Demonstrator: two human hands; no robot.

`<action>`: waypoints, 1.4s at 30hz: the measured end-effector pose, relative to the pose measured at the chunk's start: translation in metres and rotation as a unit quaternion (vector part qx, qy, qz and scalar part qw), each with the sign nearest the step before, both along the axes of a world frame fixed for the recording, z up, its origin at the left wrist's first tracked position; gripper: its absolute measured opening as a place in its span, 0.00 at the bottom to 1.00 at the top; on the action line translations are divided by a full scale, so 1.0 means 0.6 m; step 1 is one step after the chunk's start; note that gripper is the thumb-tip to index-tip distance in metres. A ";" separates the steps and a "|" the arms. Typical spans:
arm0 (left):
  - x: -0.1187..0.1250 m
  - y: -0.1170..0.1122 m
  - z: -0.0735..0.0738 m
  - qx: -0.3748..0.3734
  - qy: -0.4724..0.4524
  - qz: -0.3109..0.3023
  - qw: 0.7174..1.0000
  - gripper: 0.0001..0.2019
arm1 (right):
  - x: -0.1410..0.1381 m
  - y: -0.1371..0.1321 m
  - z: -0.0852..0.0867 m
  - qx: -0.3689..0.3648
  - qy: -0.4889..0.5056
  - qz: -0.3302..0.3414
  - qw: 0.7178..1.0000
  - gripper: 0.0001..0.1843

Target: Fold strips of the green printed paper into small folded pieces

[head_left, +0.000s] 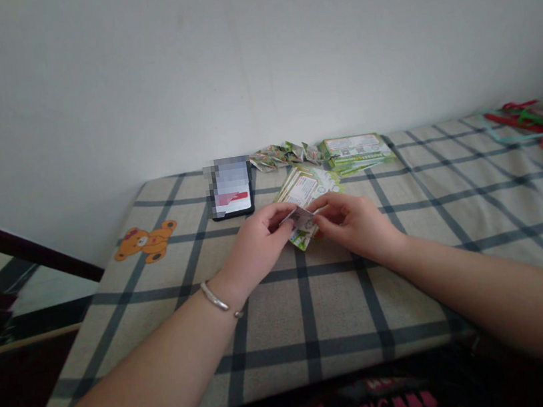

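Observation:
My left hand [266, 234] and my right hand [352, 222] meet over the middle of the table. Between their fingertips they pinch a small greyish printed piece [301, 216], tilted, one side in each hand. Whether it is paper or foil I cannot tell. Fanned flat beneath and behind it lie several green-and-white printed packets [302, 186], partly hidden by my fingers. Farther back, a row of small folded green pieces [285, 154] runs along the wall. To its right is a green-and-white stack or box [357, 149].
A phone [231, 185] with a blurred screen lies left of the packets. A bear figure [146, 243] shows on the checked cloth [273, 324] at the left. Red, green and pale blue strips [538, 125] lie at the far right. The white wall [251, 58] borders the table's back edge.

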State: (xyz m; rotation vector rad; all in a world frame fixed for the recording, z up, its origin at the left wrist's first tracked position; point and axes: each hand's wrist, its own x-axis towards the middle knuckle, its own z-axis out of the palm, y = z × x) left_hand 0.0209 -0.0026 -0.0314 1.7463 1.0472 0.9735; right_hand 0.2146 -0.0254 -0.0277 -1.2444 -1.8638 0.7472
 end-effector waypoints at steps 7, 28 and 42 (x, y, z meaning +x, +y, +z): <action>-0.016 0.013 -0.002 -0.019 -0.010 -0.047 0.999 0.13 | 0.007 0.009 -0.005 0.003 0.023 0.018 1.000 0.08; -0.024 0.015 -0.001 0.236 0.230 -0.011 0.944 0.19 | 0.018 0.023 0.008 0.185 -0.140 0.029 0.972 0.11; -0.025 0.011 0.001 0.268 0.258 -0.064 0.926 0.18 | 0.023 0.024 0.010 0.145 -0.154 0.039 0.977 0.10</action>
